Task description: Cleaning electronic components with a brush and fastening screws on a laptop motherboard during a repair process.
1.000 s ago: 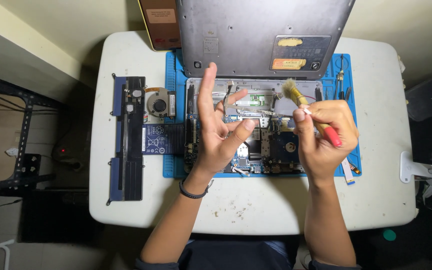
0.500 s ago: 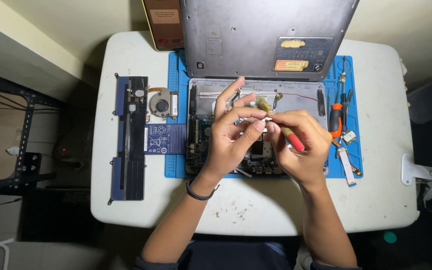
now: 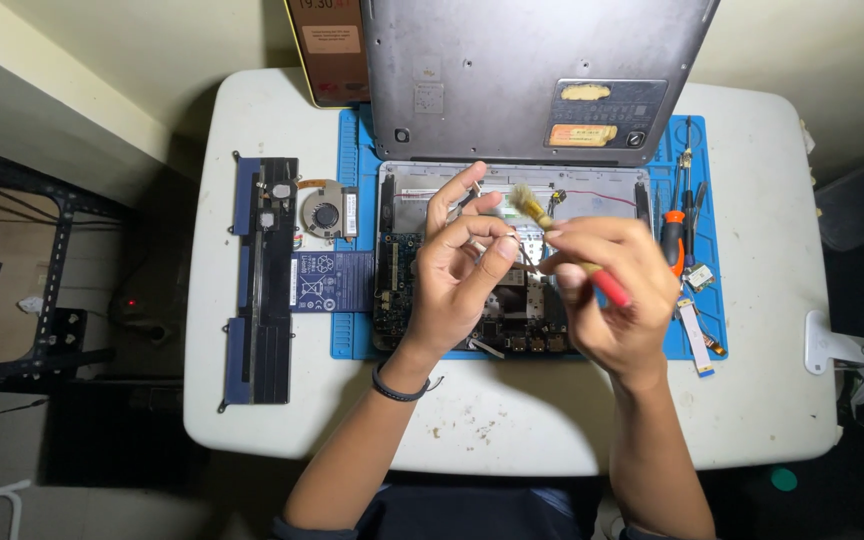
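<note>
An opened laptop base (image 3: 422, 300) with bare circuit boards lies on a blue mat (image 3: 352, 330), its grey lid (image 3: 532, 70) raised at the back. My right hand (image 3: 617, 295) grips a small brush with a red handle (image 3: 612, 290); its pale bristles (image 3: 527, 200) point up and left toward my left hand. My left hand (image 3: 457, 275) hovers over the boards, thumb and forefinger pinched on a small part too small to identify, the other fingers spread.
A flat black battery pack (image 3: 262, 280) and a round cooling fan (image 3: 324, 212) lie left of the mat. Screwdrivers (image 3: 674, 235), a small board and a ribbon cable (image 3: 692, 335) rest on the mat's right side. A brown box (image 3: 330, 50) stands at the back.
Both hands came together over the laptop's middle. My left hand went from flat and raised to pinching a small part. The brush moved left and now sits at my left fingers.
</note>
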